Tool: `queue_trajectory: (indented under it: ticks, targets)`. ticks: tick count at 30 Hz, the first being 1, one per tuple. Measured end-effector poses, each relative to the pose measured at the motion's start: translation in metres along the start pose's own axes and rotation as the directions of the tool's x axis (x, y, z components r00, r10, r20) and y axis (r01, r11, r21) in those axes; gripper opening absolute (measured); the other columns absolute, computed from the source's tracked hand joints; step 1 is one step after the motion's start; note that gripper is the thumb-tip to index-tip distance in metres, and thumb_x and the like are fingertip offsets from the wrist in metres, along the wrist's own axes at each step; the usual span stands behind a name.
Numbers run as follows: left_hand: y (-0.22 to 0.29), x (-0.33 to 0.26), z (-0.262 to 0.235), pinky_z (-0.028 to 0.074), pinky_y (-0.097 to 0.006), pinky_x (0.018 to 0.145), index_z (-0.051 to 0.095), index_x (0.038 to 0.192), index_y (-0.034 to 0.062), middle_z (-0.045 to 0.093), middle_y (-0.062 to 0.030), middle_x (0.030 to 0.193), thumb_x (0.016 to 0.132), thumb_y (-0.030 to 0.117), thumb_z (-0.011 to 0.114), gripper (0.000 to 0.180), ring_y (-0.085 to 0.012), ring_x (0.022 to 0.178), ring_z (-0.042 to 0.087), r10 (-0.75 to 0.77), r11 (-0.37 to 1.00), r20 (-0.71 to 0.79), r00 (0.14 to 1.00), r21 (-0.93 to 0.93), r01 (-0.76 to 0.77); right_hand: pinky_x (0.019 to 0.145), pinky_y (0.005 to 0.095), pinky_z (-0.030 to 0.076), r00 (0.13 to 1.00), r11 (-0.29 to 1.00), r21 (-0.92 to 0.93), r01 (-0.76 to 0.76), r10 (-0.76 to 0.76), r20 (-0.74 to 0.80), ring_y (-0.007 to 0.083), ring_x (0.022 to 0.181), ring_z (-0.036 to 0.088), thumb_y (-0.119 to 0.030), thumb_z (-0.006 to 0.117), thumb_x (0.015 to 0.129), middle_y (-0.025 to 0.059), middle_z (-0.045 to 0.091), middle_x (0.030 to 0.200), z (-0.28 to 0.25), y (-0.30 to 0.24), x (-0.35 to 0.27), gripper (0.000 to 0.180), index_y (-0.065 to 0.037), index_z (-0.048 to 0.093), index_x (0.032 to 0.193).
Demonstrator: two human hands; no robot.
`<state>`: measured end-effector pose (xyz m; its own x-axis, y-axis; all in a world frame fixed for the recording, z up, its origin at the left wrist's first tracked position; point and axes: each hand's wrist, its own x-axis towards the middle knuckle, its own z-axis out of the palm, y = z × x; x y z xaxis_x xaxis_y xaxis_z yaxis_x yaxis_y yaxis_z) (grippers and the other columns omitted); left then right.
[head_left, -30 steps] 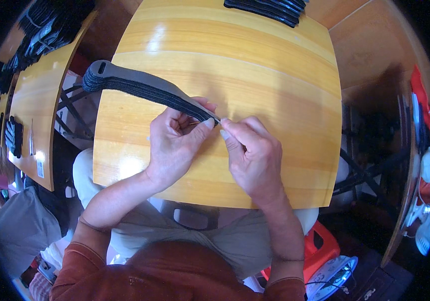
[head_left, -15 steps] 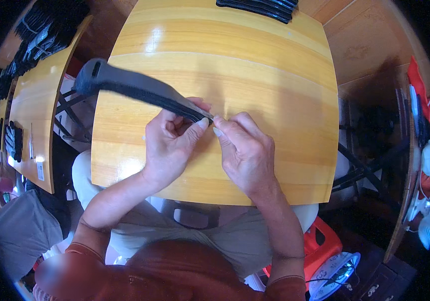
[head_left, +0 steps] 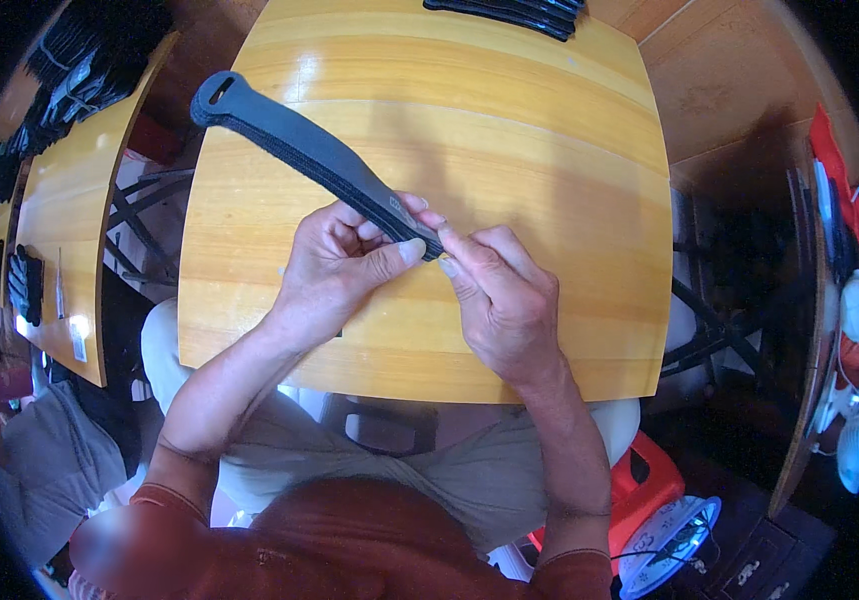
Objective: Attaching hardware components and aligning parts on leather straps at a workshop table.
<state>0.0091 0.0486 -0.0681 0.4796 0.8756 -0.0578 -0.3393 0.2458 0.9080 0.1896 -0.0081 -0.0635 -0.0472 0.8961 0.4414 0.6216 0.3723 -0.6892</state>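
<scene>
Both hands' grips pinching black strap (head_left: 311, 152) end, left hand (head_left: 334, 268), right hand (head_left: 497, 296), wooden table (head_left: 509, 130), strap stack (head_left: 509, 12) far edge

The long flat strap (head_left: 311, 152) is dark charcoal grey with a fine ribbed texture. The wooden tabletop (head_left: 509, 130) is honey yellow with paler and darker grain bands. The plastic stool (head_left: 639, 482) is bright red. The person's sleeve (head_left: 279, 545) is rust brown.

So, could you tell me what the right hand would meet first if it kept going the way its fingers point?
Probably the left hand's thumb: the right hand points up-left at the near end of the black strap, where that thumb presses. Depth is unclear.
</scene>
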Motion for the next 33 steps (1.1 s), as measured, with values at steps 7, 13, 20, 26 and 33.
queue_trajectory:
  ticks: [7, 13, 20, 26, 33]
  targets:
    - [-0.008, -0.003, 0.014, 0.051, -0.025, 0.088, 0.060, 0.117, -0.0008, 0.068, -0.0061, 0.108, 0.090, 0.001, 0.069, 0.028, -0.0094, 0.099, 0.062, 0.128, 0.984, -0.149, 0.980, 0.140, -0.107, 0.061, 0.0325, 0.051, 0.999, 0.998, -0.041, -0.048, 0.047, -0.023, 0.0249, 0.071, 0.064, 0.003, 0.069, 0.085, 0.0129, 0.062, 0.086, 0.005, -0.008, 0.000, 0.024, 0.001, 0.069, 0.109]
    - [-0.008, -0.008, 0.015, 0.050, -0.021, 0.072, 0.064, 0.111, -0.0014, 0.068, -0.0037, 0.101, 0.089, 0.002, 0.072, 0.024, -0.0051, 0.083, 0.060, 0.149, 0.966, -0.213, 0.966, 0.239, -0.096, 0.060, 0.0395, 0.052, 0.996, 0.995, -0.058, -0.076, 0.073, -0.059, 0.0281, 0.072, 0.065, -0.006, 0.067, 0.086, 0.0087, 0.061, 0.088, 0.011, -0.010, -0.003, 0.026, -0.007, 0.066, 0.112]
    - [-0.014, -0.014, 0.019, 0.052, -0.025, 0.080, 0.063, 0.111, -0.0020, 0.067, -0.0068, 0.105, 0.088, 0.003, 0.072, 0.025, -0.0103, 0.091, 0.063, 0.313, 0.871, -0.222, 0.923, 0.454, -0.186, 0.064, 0.0380, 0.051, 0.956, 0.949, 0.120, -0.291, 0.293, 0.003, 0.0304, 0.075, 0.066, -0.007, 0.067, 0.087, 0.0126, 0.063, 0.088, 0.009, -0.020, 0.001, 0.025, -0.004, 0.069, 0.111]
    - [-0.014, -0.018, 0.015, 0.052, -0.028, 0.084, 0.063, 0.115, -0.0012, 0.065, -0.0110, 0.107, 0.087, -0.003, 0.071, 0.029, -0.0166, 0.095, 0.064, 0.502, 0.609, -0.041, 0.864, 0.726, -0.320, 0.065, 0.0370, 0.050, 0.936, 0.908, 0.242, -0.342, 0.351, 0.007, 0.0314, 0.076, 0.066, -0.006, 0.068, 0.086, 0.0151, 0.064, 0.085, 0.012, -0.020, 0.003, 0.022, -0.003, 0.071, 0.108]
    - [0.001, -0.023, 0.022, 0.052, -0.028, 0.078, 0.063, 0.118, -0.0003, 0.066, -0.0137, 0.102, 0.090, 0.004, 0.070, 0.029, -0.0184, 0.088, 0.064, 0.477, 0.453, -0.003, 0.879, 0.858, -0.243, 0.066, 0.0293, 0.052, 0.948, 0.947, 0.054, -0.316, 0.318, -0.032, 0.0226, 0.074, 0.070, 0.000, 0.068, 0.086, 0.0170, 0.071, 0.090, 0.014, -0.030, 0.004, 0.022, 0.001, 0.072, 0.107]
